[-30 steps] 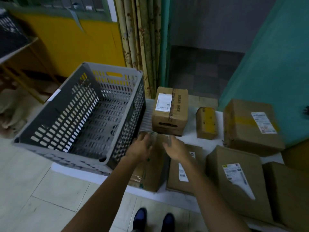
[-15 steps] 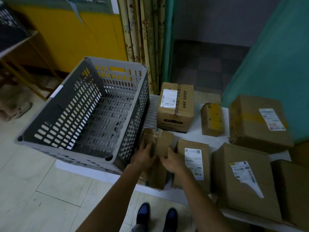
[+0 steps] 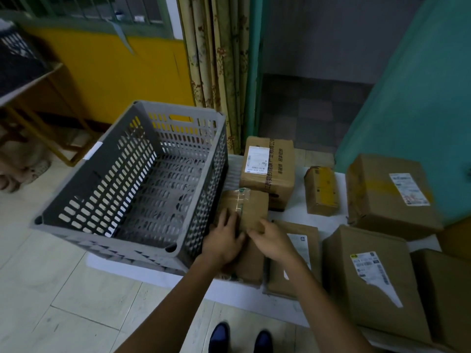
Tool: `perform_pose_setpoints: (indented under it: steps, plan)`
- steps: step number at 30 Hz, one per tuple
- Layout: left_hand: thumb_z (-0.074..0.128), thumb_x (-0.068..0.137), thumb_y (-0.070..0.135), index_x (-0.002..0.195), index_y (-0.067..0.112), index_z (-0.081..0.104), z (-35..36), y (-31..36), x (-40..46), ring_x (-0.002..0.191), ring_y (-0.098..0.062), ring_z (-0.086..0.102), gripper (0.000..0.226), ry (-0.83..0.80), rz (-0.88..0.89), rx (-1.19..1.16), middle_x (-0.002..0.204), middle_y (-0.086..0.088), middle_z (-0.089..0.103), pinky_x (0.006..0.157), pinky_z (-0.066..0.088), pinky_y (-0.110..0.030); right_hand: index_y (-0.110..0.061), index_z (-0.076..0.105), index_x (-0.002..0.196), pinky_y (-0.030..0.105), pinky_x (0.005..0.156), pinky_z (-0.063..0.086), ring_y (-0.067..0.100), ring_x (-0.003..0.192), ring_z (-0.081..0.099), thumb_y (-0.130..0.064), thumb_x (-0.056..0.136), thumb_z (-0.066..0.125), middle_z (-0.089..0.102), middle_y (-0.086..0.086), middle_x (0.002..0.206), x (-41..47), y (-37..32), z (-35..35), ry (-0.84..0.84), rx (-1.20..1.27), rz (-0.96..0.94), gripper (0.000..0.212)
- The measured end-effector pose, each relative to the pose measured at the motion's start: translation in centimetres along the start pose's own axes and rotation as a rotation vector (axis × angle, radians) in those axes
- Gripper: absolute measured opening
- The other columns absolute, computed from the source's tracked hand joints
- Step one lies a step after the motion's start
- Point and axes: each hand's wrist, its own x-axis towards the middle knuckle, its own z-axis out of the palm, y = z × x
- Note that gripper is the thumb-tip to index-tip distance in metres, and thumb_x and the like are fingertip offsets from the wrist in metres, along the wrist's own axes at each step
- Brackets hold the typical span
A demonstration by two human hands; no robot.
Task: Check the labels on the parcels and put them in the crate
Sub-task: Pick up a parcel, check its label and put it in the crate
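Note:
A grey slotted crate (image 3: 84, 233) stands on the white table, nothing inside it. Right beside its right wall lies a taped brown parcel (image 3: 253, 208). My left hand (image 3: 224, 240) lies on the parcel's near left part, fingers spread over the top. My right hand (image 3: 274, 240) grips its near right edge. No label shows on the face turned up. Other brown parcels lie around: a labelled one (image 3: 270, 169) behind it, a flat labelled one (image 3: 303, 248) to its right, partly under my right forearm.
Further right lie a small yellow-taped parcel (image 3: 322, 191), a big labelled box (image 3: 390, 194), another labelled box (image 3: 369, 278) and a plain box (image 3: 448, 291). The white table (image 3: 293, 212) ends just before my shoes. A patterned curtain (image 3: 219, 67) hangs behind the crate.
My hands slid back along the taped parcel from its far end to its near end, beside the crate. The parcel has stayed on the table.

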Motion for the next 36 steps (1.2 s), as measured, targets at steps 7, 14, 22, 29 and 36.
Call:
perform_pose_setpoints:
  steps: [7,14,22,29,36]
  plan:
    - [0.043,0.093,0.068,0.156,0.036,0.019,-3.6,3.2,-2.8,0.131,-0.035,0.055,0.074,0.146,0.093,-0.014,0.17,0.011,-0.002,0.097,0.053,-0.049,-0.026,0.036,0.156,0.036,0.103,0.044,0.022,0.134,0.05,-0.052,0.099,0.055,0.05,-0.001,0.151,-3.6,-1.5,-3.5,0.058,-0.056,-0.052,0.065]
    - [0.06,0.093,0.058,0.158,0.037,0.021,-9.2,6.9,-5.6,0.139,-0.025,0.049,0.079,0.237,0.213,-0.148,0.171,0.014,-0.004,0.106,0.048,-0.041,-0.03,0.034,0.157,0.037,0.098,0.053,0.007,0.107,0.057,-0.05,0.099,0.058,0.06,-0.007,0.136,-7.5,-2.2,-7.6,0.215,0.071,-0.178,0.066]
    - [0.075,0.073,0.064,0.15,0.043,0.042,-14.7,9.3,-8.0,0.15,-0.002,0.019,0.086,0.244,0.463,-0.402,0.165,0.033,-0.004,0.121,0.031,-0.045,-0.039,0.049,0.14,0.02,0.081,0.054,-0.005,0.098,0.064,-0.031,0.102,0.058,0.067,-0.015,0.115,-10.3,-2.9,-11.1,0.403,0.532,-0.284,0.039]
    - [0.092,0.06,0.058,0.158,0.051,0.01,-15.9,10.5,-9.9,0.155,-0.007,-0.019,0.128,0.08,0.68,-0.344,0.161,0.031,-0.026,0.125,0.017,-0.059,-0.034,0.06,0.128,0.031,0.093,0.052,-0.001,0.104,0.065,-0.03,0.1,0.06,0.069,-0.016,0.115,-12.0,-3.9,-11.9,0.472,0.905,-0.319,0.028]
    - [0.094,0.062,0.047,0.151,0.049,0.028,-16.4,10.4,-10.3,0.152,0.009,0.003,0.111,0.274,0.719,-0.479,0.165,0.03,-0.008,0.119,0.028,-0.025,-0.031,0.062,0.123,0.028,0.083,0.053,0.01,0.108,0.07,-0.046,0.087,0.064,0.073,-0.009,0.115,-13.4,-4.0,-12.2,0.497,0.897,-0.462,0.039]
